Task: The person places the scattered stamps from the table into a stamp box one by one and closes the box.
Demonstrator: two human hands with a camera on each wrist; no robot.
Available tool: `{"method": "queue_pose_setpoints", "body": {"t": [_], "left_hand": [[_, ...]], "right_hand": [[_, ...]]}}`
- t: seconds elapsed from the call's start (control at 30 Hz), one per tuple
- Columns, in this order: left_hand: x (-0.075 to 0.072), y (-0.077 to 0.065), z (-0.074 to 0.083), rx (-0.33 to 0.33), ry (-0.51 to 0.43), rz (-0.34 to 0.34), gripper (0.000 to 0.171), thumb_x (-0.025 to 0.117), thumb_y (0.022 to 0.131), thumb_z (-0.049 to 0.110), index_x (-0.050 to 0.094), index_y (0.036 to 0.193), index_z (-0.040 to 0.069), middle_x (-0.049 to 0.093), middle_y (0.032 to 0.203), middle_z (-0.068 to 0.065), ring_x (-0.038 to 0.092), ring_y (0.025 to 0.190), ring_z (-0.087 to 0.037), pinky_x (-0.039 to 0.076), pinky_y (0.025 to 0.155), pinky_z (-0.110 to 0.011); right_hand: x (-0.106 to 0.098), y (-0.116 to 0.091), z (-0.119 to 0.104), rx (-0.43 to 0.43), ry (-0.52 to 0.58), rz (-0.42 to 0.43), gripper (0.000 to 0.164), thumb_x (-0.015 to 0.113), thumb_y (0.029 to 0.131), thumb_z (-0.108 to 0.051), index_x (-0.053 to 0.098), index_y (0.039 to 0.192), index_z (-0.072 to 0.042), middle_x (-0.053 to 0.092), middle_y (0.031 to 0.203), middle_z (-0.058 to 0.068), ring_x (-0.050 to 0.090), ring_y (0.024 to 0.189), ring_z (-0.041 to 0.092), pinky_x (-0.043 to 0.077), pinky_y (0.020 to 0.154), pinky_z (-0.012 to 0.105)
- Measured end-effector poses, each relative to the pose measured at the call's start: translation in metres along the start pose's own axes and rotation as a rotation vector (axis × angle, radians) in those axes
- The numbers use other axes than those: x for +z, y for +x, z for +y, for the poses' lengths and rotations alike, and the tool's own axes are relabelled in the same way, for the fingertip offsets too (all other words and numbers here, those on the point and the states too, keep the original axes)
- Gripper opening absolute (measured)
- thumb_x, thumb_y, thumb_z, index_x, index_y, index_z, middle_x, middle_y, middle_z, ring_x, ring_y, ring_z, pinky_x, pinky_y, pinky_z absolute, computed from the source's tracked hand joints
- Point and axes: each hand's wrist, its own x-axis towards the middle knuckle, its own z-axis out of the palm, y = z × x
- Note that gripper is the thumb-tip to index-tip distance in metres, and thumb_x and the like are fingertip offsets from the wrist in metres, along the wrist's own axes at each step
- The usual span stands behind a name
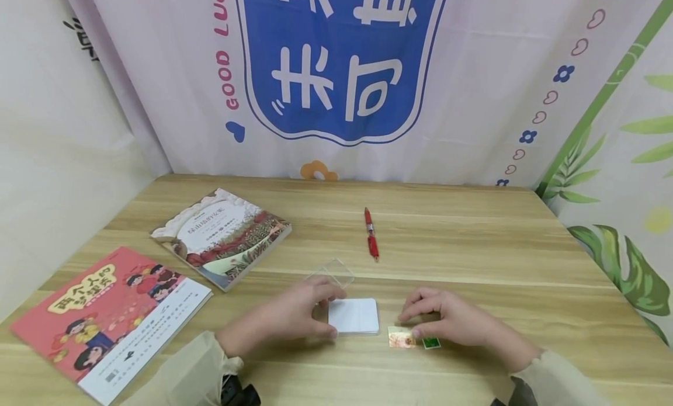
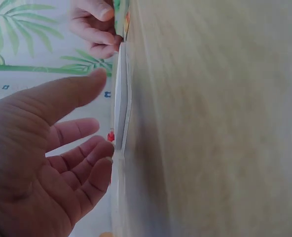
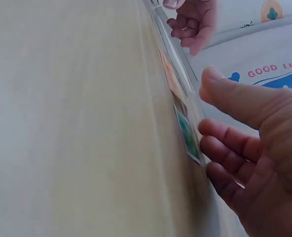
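In the head view a stack of white cards with rounded corners [image 1: 354,316] lies on the table between the hands. My left hand [image 1: 297,312] is at the stack's left end, thumb and fingers apart. The left wrist view shows this hand [image 2: 52,148] with loosely bent fingers and nothing gripped. Beside the stack lie a small gold-orange picture piece [image 1: 401,337] and a small green one [image 1: 431,342], stamp-like in look. My right hand [image 1: 447,319] hovers over or touches these pieces; its palm partly hides the green one. In the right wrist view its fingers [image 3: 225,148] are relaxed.
A clear plastic case or lid [image 1: 336,271] lies behind the left hand. Farther back is a red pen [image 1: 371,235]. Two books, a pink one [image 1: 100,312] and one with a floral cover [image 1: 221,236], lie at the left. A printed curtain [image 1: 184,73] hangs behind the table.
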Motion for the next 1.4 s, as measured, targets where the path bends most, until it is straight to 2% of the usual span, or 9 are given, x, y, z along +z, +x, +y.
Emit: {"method": "queue_pose_setpoints", "body": {"t": [0.23, 0.43, 0.7, 1.23, 1.4], "left_hand": [[0.003, -0.001, 0.000, -0.018, 0.017, 0.007, 0.052, 0.078, 0.071, 0.025, 0.060, 0.116, 0.008, 0.055, 0.112, -0.002, 0.051, 0.094, -0.013, 0.046, 0.083, -0.027], [0.004, 0.000, 0.002, -0.076, 0.008, -0.002, 0.049, 0.078, 0.071, 0.025, 0.061, 0.114, 0.007, 0.054, 0.110, -0.001, 0.050, 0.093, -0.012, 0.047, 0.082, -0.025], [0.007, 0.001, 0.002, -0.111, 0.034, 0.013, 0.048, 0.077, 0.072, 0.025, 0.061, 0.115, 0.008, 0.054, 0.113, -0.002, 0.051, 0.095, -0.012, 0.047, 0.084, -0.026], [0.010, 0.001, 0.004, -0.094, 0.044, 0.030, 0.049, 0.077, 0.073, 0.024, 0.061, 0.115, 0.006, 0.053, 0.111, -0.003, 0.051, 0.095, -0.013, 0.047, 0.084, -0.028], [0.011, 0.000, 0.005, -0.107, 0.042, 0.032, 0.050, 0.077, 0.073, 0.024, 0.061, 0.116, 0.006, 0.053, 0.110, -0.002, 0.052, 0.094, -0.013, 0.048, 0.084, -0.029]], "right_hand": [[0.010, 0.000, 0.006, 0.083, 0.081, 0.045, 0.023, 0.072, 0.077, -0.034, 0.071, 0.096, -0.019, 0.056, 0.101, -0.005, 0.050, 0.096, 0.008, 0.043, 0.087, 0.023], [0.015, 0.001, 0.007, 0.116, 0.075, 0.089, 0.018, 0.074, 0.076, -0.034, 0.068, 0.088, -0.022, 0.054, 0.101, -0.004, 0.050, 0.096, 0.008, 0.043, 0.088, 0.021], [0.017, 0.002, 0.005, 0.160, 0.098, 0.098, 0.012, 0.074, 0.077, -0.029, 0.068, 0.084, -0.021, 0.053, 0.101, -0.002, 0.049, 0.095, 0.009, 0.043, 0.086, 0.021], [0.022, 0.004, -0.002, 0.195, 0.085, 0.136, 0.015, 0.075, 0.074, -0.017, 0.060, 0.081, -0.019, 0.054, 0.098, -0.003, 0.050, 0.093, 0.010, 0.043, 0.085, 0.021], [0.024, 0.005, -0.008, 0.192, 0.087, 0.151, 0.017, 0.074, 0.074, -0.012, 0.058, 0.078, -0.017, 0.055, 0.093, -0.002, 0.050, 0.086, 0.009, 0.045, 0.077, 0.021]]}}
